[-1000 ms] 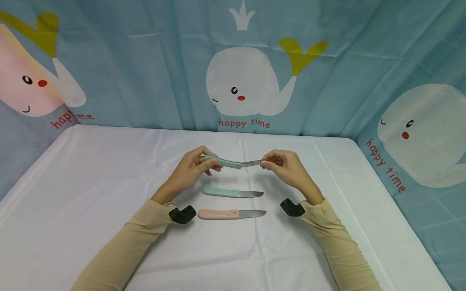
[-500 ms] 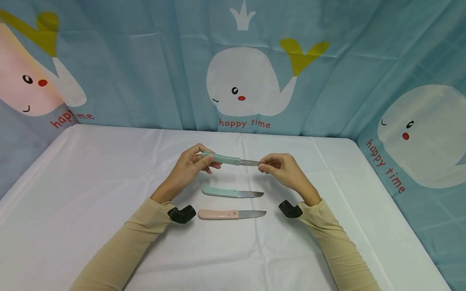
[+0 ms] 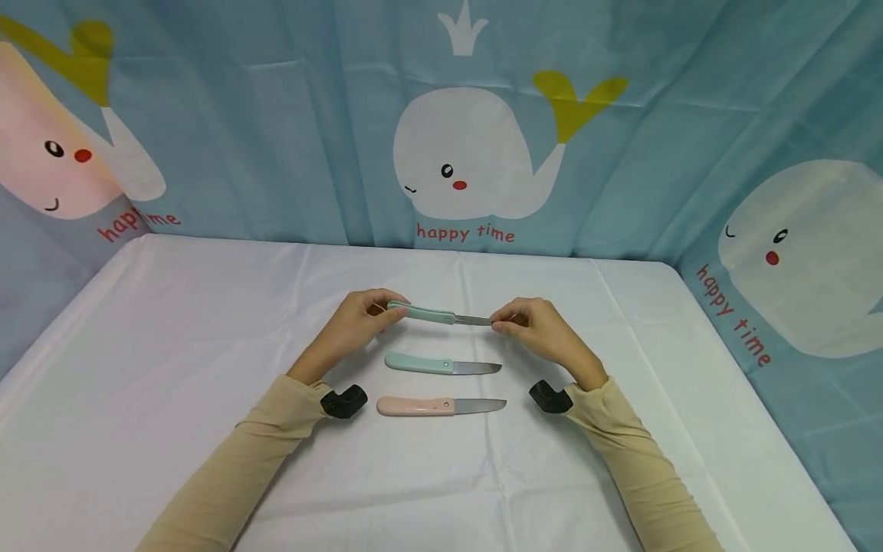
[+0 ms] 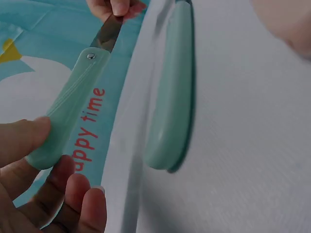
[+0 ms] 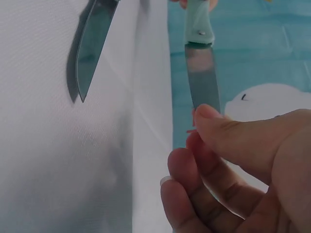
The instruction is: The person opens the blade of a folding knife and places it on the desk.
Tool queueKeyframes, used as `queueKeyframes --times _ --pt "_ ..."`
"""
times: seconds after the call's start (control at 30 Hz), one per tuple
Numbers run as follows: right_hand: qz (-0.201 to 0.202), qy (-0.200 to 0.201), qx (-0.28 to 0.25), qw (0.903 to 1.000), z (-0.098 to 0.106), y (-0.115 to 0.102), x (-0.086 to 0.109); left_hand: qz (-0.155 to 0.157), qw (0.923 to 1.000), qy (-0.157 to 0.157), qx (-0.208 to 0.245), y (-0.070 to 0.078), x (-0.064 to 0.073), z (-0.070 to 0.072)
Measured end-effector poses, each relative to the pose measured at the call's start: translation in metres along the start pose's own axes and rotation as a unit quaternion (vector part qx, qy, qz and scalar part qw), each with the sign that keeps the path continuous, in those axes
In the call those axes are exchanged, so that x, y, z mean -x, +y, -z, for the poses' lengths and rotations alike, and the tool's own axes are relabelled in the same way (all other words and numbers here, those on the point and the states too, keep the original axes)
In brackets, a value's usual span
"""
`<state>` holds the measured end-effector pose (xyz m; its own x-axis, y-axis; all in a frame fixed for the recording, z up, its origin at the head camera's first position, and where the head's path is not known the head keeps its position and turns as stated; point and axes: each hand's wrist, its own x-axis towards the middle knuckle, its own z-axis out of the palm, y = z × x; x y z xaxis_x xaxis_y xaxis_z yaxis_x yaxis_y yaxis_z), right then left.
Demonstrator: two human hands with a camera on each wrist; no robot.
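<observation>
Above the table, my left hand (image 3: 359,320) pinches the handle end of a mint-green folding knife (image 3: 431,314), its thumb on the near side. My right hand (image 3: 541,330) pinches the tip of the same knife's blade (image 5: 201,73) between thumb and fingers. Handle and blade lie nearly in one line. A second mint-green folding knife (image 3: 418,363) lies unfolded on the table just nearer to me, its blade to the right. Nearer still lies a pink folding knife (image 3: 416,406), unfolded the same way. The blade tip of the held knife is hidden by my right fingers.
A white cloth covers the table (image 3: 207,330). Blue curtains (image 3: 297,138) with whale prints hang along its back and sides. A black wrist camera (image 3: 344,401) is on the left cuff, and another black wrist camera (image 3: 550,397) is on the right cuff.
The held knife's blade has swung from an angle to nearly in line with its handle. Both hands have lowered slightly with it toward the table. The two lying knives have stayed put.
</observation>
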<state>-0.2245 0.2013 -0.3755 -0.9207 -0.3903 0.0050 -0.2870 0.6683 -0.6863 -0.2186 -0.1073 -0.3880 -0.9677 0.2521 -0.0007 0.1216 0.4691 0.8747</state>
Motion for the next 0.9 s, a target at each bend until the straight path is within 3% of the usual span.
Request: queueKeyframes --times 0.3,0.6,0.9 --pt "0.001 -0.030 0.025 0.9992 -0.002 0.007 -0.002 -0.019 0.9955 0.013 -0.092 -0.007 0.001 -0.002" --pt "0.008 -0.049 0.038 0.9980 -0.010 0.015 -0.004 -0.013 0.9946 -0.005 -0.103 -0.014 0.001 -0.001" --pt "-0.007 -0.032 0.048 0.9983 -0.013 0.016 -0.005 -0.005 0.9945 -0.001 -0.104 -0.017 0.000 -0.002"
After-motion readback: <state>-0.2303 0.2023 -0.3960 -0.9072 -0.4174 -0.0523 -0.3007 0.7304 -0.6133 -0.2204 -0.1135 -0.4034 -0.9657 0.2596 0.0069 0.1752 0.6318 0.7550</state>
